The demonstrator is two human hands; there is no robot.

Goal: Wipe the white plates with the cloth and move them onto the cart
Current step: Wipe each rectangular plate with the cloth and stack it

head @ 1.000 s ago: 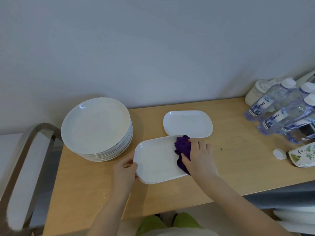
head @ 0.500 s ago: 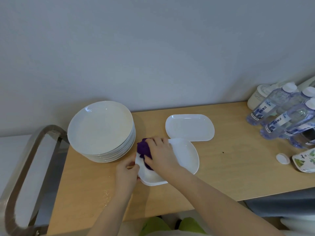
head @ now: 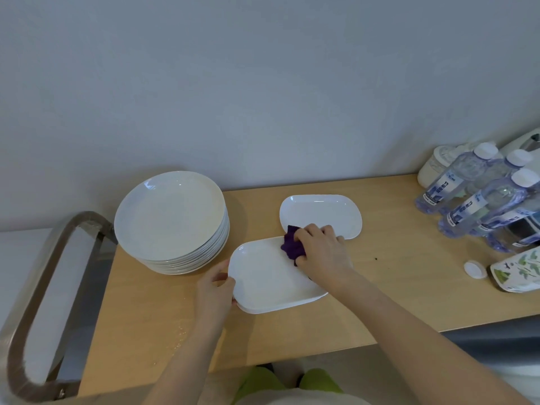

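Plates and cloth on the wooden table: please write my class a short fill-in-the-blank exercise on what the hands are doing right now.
1. The right hand presses a cloth coloured ____ onto the oblong plate.
2. The left hand grips that plate at its ____ end.
3. The stack of round plates stands to the ____ of the oblong plate.
4. The water bottles have caps coloured ____.

Missing words: purple; left; left; white

A stack of round plates [head: 171,220] sits at the tabletop's [head: 140,305] back left corner. Two oblong plates lie mid-tabletop, the near plate [head: 268,282] before the far plate [head: 321,211]. Bottles [head: 479,197] crowd the right edge.
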